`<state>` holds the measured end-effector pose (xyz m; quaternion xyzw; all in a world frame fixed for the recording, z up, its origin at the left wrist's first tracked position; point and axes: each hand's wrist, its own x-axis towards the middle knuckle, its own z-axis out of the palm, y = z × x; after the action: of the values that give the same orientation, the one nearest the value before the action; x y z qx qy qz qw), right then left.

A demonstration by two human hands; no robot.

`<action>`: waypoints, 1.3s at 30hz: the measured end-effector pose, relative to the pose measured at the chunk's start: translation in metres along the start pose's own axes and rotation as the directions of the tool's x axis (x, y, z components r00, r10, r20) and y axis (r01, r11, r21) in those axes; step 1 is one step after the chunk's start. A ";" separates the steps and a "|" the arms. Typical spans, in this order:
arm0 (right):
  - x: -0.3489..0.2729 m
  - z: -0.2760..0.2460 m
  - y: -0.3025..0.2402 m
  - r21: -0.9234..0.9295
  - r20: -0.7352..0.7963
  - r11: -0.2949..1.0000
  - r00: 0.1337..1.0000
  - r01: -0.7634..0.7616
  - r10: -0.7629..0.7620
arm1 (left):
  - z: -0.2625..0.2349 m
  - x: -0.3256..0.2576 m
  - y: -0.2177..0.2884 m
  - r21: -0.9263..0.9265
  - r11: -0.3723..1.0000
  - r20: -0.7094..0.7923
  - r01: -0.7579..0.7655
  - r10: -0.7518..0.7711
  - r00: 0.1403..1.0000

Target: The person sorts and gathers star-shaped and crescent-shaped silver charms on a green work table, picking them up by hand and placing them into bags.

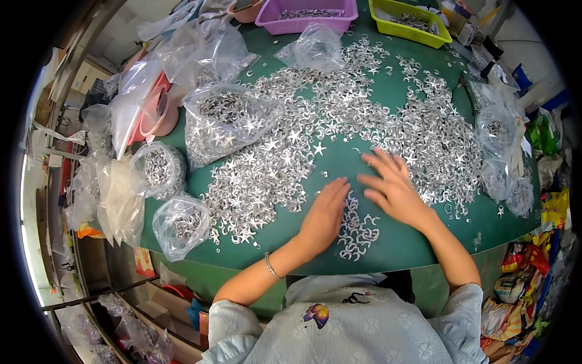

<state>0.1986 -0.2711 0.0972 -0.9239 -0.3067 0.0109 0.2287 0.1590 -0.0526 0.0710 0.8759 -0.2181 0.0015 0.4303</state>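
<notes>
Small silvery metal pieces, many curved like crescents and some shaped like stars, are spread over the green table [339, 159]. My left hand [326, 217] lies with its fingers stretched out along the left side of a small heap of crescent pieces [359, 233] close to the front edge. Opposite it, my right hand [394, 189] hovers at or just over the tabletop, fingers spread, near the large right-hand pile [439, 148]. Nothing shows in either hand, though the palms are hidden. A metal star [319, 148] rests at the edge of the left pile [267, 176].
Clear plastic bags of metal pieces [227, 121] stand along the left, with a pink container [159, 112] behind. A purple tray [307, 23] and a yellow-green tray [412, 31] sit at the far edge. More filled bags [497, 142] line the right side.
</notes>
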 end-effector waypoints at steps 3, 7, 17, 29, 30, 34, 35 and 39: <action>0.028 0.010 0.012 -0.236 -0.223 0.968 0.974 -0.084 0.031 | 0.021 -0.004 0.010 0.080 0.992 0.098 -0.095 0.087 0.991; 0.032 0.018 0.013 -0.251 -0.193 0.967 0.981 -0.035 -0.015 | 0.024 -0.017 0.019 -0.036 0.996 0.167 -0.084 0.089 0.982; 0.045 0.034 0.021 -0.069 -0.382 0.995 0.924 -0.067 0.036 | 0.004 -0.021 0.023 0.018 0.998 0.024 -0.054 0.054 0.998; 0.065 -0.029 0.021 0.679 0.248 0.652 0.942 -0.336 0.227 | -0.014 -0.041 0.018 -0.071 0.997 -0.077 0.008 -0.013 0.997; 0.093 -0.038 0.040 0.742 0.117 0.618 0.958 -0.260 0.263 | -0.013 -0.038 0.018 -0.067 0.998 -0.076 0.000 -0.005 0.997; 0.198 -0.102 0.068 0.868 -0.247 0.494 0.899 0.039 0.363 | -0.010 -0.025 0.022 -0.061 0.998 -0.073 -0.012 0.007 0.997; 0.207 -0.095 0.068 0.857 -0.278 0.513 0.883 0.050 0.379 | -0.012 -0.023 0.023 -0.056 0.998 -0.073 -0.011 0.007 0.997; 0.181 -0.044 0.056 0.690 -0.175 0.722 0.956 -0.051 0.234 | -0.019 -0.021 0.014 -0.011 1.000 -0.070 0.002 -0.002 0.998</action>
<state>0.3843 -0.2252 0.1341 -0.7912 -0.1777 0.0235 0.5847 0.1378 -0.0381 0.0894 0.8733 -0.2020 0.0308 0.4423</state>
